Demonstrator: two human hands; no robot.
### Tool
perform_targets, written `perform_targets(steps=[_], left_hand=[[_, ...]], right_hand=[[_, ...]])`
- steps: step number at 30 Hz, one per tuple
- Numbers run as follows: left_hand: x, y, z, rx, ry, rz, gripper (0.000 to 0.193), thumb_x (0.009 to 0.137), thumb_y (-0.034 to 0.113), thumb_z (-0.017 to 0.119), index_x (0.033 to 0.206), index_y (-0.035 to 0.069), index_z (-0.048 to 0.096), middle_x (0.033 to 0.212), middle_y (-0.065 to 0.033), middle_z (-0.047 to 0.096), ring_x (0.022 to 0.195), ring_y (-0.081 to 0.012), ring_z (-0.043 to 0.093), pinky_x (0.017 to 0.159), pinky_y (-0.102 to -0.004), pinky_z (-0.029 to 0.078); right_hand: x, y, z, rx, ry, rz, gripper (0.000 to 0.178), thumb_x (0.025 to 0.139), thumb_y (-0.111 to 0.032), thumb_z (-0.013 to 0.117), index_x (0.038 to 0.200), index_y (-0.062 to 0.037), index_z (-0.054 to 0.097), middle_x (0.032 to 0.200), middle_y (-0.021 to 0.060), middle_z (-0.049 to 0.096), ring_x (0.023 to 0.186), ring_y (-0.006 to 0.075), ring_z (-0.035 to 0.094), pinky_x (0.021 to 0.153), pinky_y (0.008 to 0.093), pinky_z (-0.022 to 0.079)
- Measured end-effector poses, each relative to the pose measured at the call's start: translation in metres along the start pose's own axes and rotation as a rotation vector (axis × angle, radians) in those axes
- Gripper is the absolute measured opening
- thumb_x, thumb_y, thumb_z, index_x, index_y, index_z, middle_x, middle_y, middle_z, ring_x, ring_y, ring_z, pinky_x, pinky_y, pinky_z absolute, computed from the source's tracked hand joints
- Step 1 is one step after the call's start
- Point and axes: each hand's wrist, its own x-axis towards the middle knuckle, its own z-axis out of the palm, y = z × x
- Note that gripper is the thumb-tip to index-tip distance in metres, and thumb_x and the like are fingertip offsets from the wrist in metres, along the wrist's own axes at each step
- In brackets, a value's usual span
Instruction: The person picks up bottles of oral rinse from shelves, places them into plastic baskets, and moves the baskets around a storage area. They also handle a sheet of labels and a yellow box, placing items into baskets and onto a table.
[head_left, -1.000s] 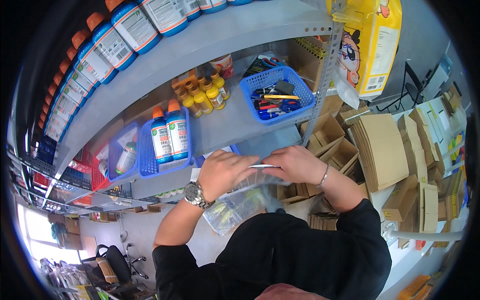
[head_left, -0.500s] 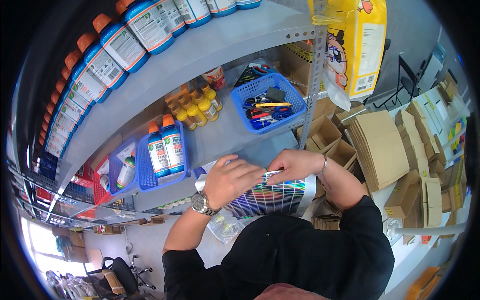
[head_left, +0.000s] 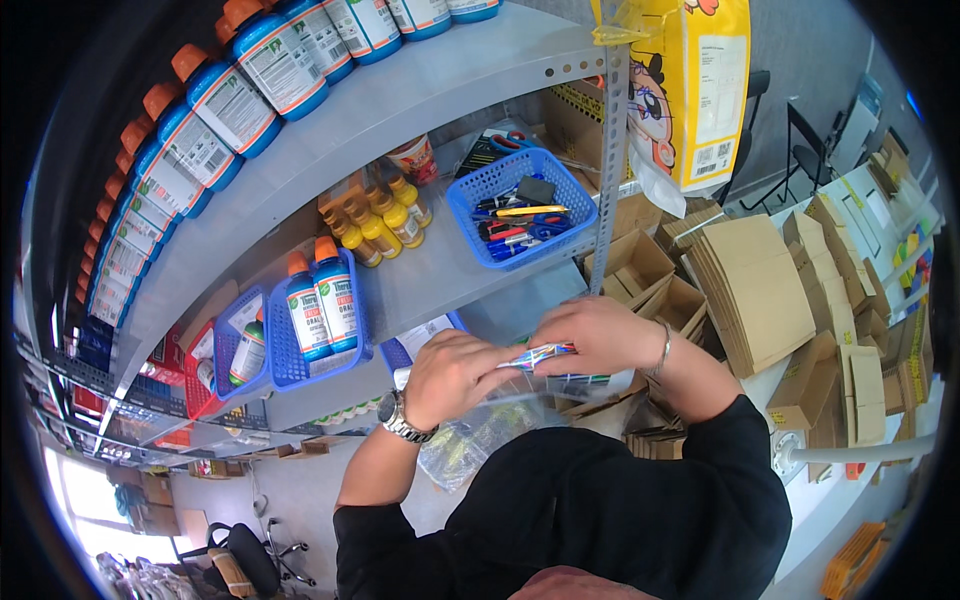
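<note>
Between my two hands is a shiny holographic sticker sheet with a grid of small labels; only a narrow rainbow strip of its face shows. My left hand, wearing a metal watch, pinches one side of it. On the other side, my right hand grips the sheet with thumb and fingers, a thin bracelet at its wrist. Fingers and foreshortening hide most of the sheet. Clear plastic wrap lies below my left hand.
A metal shelf stands ahead, with a blue pen basket, a blue basket of mouthwash bottles, small yellow bottles and a row of blue bottles above. Folded cardboard and open boxes crowd the right.
The sheet has tipped from showing its wide gridded face to being nearly edge-on. Both hands still hold it, and the view has shifted slightly.
</note>
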Motion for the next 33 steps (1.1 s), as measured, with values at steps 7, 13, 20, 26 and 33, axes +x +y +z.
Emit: perform_targets(steps=[7, 13, 20, 26, 33], left_hand=[[0.005, 0.011, 0.014, -0.022, 0.143, -0.105, 0.016, 0.079, 0.022, 0.078, 0.091, 0.013, 0.074, 0.086, -0.0039, 0.073, 0.076, -0.0233, 0.068, 0.070, -0.0349, 0.050], [0.005, 0.013, 0.015, -0.003, 0.215, -0.082, 0.014, 0.078, 0.020, 0.079, 0.089, 0.012, 0.074, 0.087, -0.0031, 0.073, 0.075, -0.0234, 0.068, 0.072, -0.0349, 0.051], [0.001, 0.015, 0.006, -0.191, 0.092, -0.135, 0.014, 0.077, 0.019, 0.079, 0.087, 0.012, 0.074, 0.091, -0.0021, 0.074, 0.078, -0.0208, 0.068, 0.077, -0.0335, 0.051], [0.010, 0.012, -0.022, 0.350, 0.183, 0.436, 0.017, 0.074, 0.016, 0.068, 0.089, 0.015, 0.073, 0.112, 0.0008, 0.069, 0.094, -0.0178, 0.065, 0.085, -0.0340, 0.050], [0.033, 0.016, -0.026, 0.473, 0.161, 0.741, 0.022, 0.070, 0.016, 0.068, 0.090, 0.009, 0.073, 0.111, -0.0032, 0.067, 0.095, -0.0211, 0.062, 0.080, -0.0357, 0.052]], right_hand=[[-0.010, -0.025, 0.016, -0.395, 0.181, 0.079, 0.014, 0.089, -0.027, 0.065, 0.095, -0.0146, 0.068, 0.081, 0.0032, 0.063, 0.080, 0.0263, 0.065, 0.072, 0.0389, 0.051], [-0.009, -0.026, 0.019, -0.283, 0.236, 0.108, 0.012, 0.090, -0.024, 0.064, 0.093, -0.0126, 0.067, 0.082, 0.0047, 0.063, 0.078, 0.0277, 0.066, 0.066, 0.0416, 0.053], [-0.012, -0.028, 0.016, -0.266, 0.125, 0.078, 0.021, 0.092, -0.032, 0.063, 0.097, -0.0122, 0.065, 0.082, 0.0055, 0.063, 0.075, 0.0295, 0.066, 0.065, 0.0416, 0.054], [-0.016, -0.036, 0.004, 0.204, 0.091, 0.146, 0.029, 0.098, -0.038, 0.057, 0.099, -0.0090, 0.063, 0.078, 0.0077, 0.065, 0.067, 0.0288, 0.065, 0.061, 0.0392, 0.051], [-0.020, -0.027, 0.000, 0.421, 0.173, 0.167, 0.020, 0.097, -0.026, 0.061, 0.098, -0.0058, 0.061, 0.077, 0.0093, 0.066, 0.065, 0.0265, 0.064, 0.059, 0.0367, 0.048]])
